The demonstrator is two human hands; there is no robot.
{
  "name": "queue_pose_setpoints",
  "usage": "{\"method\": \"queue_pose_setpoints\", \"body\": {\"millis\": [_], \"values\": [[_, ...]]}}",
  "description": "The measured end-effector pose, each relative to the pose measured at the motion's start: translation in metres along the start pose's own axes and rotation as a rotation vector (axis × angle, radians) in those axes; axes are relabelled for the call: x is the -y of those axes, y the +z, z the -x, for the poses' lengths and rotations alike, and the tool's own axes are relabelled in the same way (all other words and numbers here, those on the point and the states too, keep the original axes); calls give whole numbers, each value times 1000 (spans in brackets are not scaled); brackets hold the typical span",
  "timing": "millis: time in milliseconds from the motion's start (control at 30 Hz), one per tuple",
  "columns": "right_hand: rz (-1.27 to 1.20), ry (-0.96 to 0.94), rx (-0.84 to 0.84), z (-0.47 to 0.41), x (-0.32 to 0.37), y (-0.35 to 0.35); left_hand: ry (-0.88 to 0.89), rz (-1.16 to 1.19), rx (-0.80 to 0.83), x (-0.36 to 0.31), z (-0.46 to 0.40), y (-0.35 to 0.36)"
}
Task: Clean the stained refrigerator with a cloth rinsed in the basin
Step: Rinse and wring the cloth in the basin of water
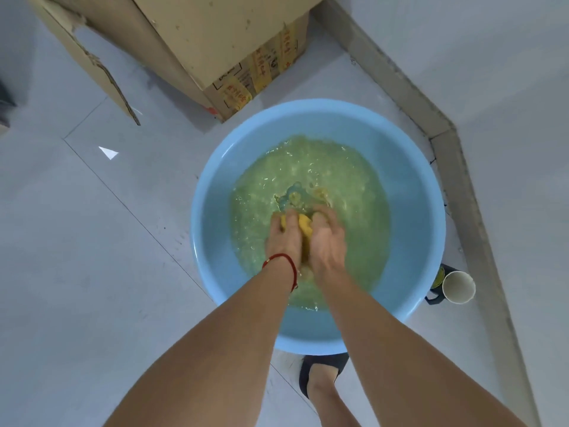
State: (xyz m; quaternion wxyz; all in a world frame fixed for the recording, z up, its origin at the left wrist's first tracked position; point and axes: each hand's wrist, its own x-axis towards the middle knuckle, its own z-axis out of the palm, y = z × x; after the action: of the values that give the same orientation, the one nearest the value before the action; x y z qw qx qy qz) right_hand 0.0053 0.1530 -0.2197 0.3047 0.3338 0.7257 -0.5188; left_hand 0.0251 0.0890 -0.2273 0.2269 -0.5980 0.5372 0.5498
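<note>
We see a yellow cloth [305, 227] bunched into a wet lump between our left hand [284, 238] and right hand [328, 238], both sets of fingers curled tight around it. It sits low in the round blue plastic basin [212, 211], over murky green, rippled water [308, 171]. Crumpled, its long axis runs roughly along our forearms. A paper cup [458, 287] stands just beside the basin.
</note>
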Motion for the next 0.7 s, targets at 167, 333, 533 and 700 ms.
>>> {"method": "queue_pose_setpoints", "body": {"millis": [167,333,533,700], "values": [[16,-14,-63,11,6,4,-38,52,107,-17,6,-2],[454,-253,-129,4,10,-9,98,-184,-6,-15,31,-4],[705,-252,-68,-2,34,-44,171,16,131,-42,81,-32],[603,-439,186,19,44,-97,350,-44,372,-73,120,-63]]}}
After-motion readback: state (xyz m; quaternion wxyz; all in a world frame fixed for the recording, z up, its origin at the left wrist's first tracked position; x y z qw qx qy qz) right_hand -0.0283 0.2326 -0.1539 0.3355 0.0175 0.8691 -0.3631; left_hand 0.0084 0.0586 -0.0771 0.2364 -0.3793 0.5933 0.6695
